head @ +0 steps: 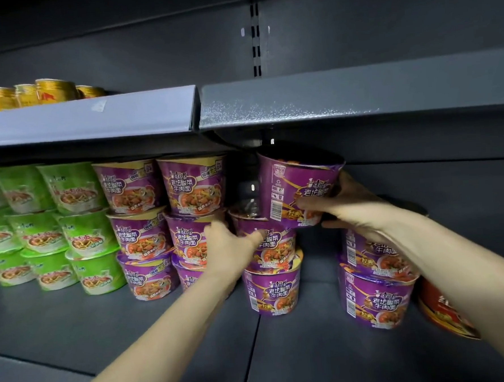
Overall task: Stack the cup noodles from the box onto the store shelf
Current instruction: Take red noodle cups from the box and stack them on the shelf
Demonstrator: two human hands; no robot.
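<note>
Right hand (pixel 355 205) grips a purple cup (pixel 298 188) by its side — tilted, base touching the top of a two-cup stack (pixel 273 293) on the shelf (pixel 135 330). Left hand (pixel 230 245) — fingers extended — rests against the stack's upper cup.

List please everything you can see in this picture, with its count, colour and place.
upper shelf: one, dark grey, above
lower shelf: one, dark grey, below
purple noodle cups: about ten, purple, stacked on lower shelf
held purple cup: one, purple, tilted over the middle stack
green noodle cups: about nine, green, lower shelf, left
gold cans: four, gold, upper shelf, left
red cup: one, red, right edge, partly hidden
left hand: touches the middle stack
right hand: grips the held purple cup
</note>
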